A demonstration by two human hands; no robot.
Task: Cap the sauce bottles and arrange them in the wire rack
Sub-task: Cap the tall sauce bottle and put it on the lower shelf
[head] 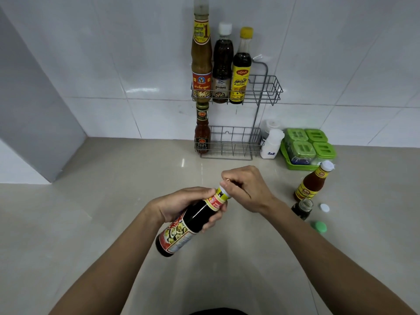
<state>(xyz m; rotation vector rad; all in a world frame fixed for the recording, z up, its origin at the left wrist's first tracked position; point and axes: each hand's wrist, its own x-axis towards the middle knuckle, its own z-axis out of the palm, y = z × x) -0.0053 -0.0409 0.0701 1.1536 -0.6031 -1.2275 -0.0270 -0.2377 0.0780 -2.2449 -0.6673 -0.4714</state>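
Note:
My left hand [181, 204] grips the neck of a dark sauce bottle [181, 230], tilted above the counter. My right hand [244, 188] is closed over its top, fingers on the cap [223, 188]. The two-tier wire rack [261, 89] hangs on the tiled wall. Its upper tier holds three capped bottles [221, 67]; the lower tier holds a red chilli sauce bottle [202, 130] at its left end. On the counter to the right stand a capped orange-red sauce bottle [312, 183] and a small open dark bottle [303, 209]. A white cap [325, 208] and a green cap [320, 226] lie beside them.
A white salt shaker [271, 144] and a second white shaker [270, 126] stand right of the rack. A green tray of green-lidded containers [306, 146] sits further right. A grey wall panel [34, 110] borders the counter at the left.

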